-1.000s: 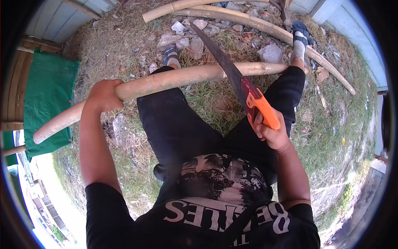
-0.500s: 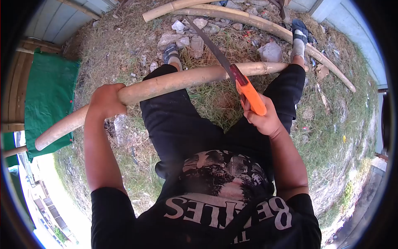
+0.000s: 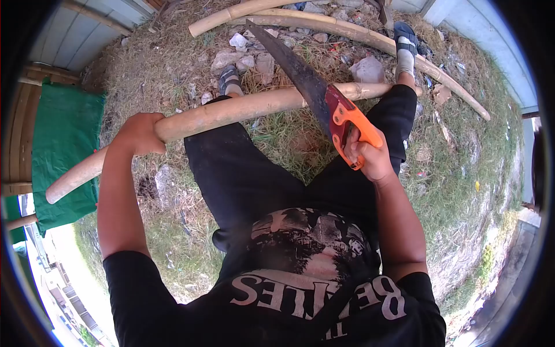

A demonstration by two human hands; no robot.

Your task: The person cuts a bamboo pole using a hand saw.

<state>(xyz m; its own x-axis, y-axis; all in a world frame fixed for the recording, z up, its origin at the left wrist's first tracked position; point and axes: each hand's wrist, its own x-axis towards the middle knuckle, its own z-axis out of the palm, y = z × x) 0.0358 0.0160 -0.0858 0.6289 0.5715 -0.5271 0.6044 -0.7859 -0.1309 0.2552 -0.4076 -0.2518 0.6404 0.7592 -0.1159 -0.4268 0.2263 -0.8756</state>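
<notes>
- The left hand (image 3: 139,133) is clamped over a bamboo pole (image 3: 231,110), nearer the pole's left end.
- The right hand (image 3: 369,155), well apart from the left, wraps its fingers around the handle of a saw (image 3: 335,110).
- The pole runs crosswise in front of the person, over both legs, its left end jutting beyond the left hand and its far end by the right shin.
- The saw's blade crosses the pole to the right of the left hand; whether its teeth touch the bamboo, I cannot tell.
- The pole is pale tan, round and gently bowed, with faint joint rings.
- The blade is dark, flat metal, tapering to a narrow tip; the looped handle is smooth orange and dark red.
- Rough, pale stones (image 3: 367,69) and more bamboo (image 3: 347,32) lie on dry, tangled grass (image 3: 451,185).
</notes>
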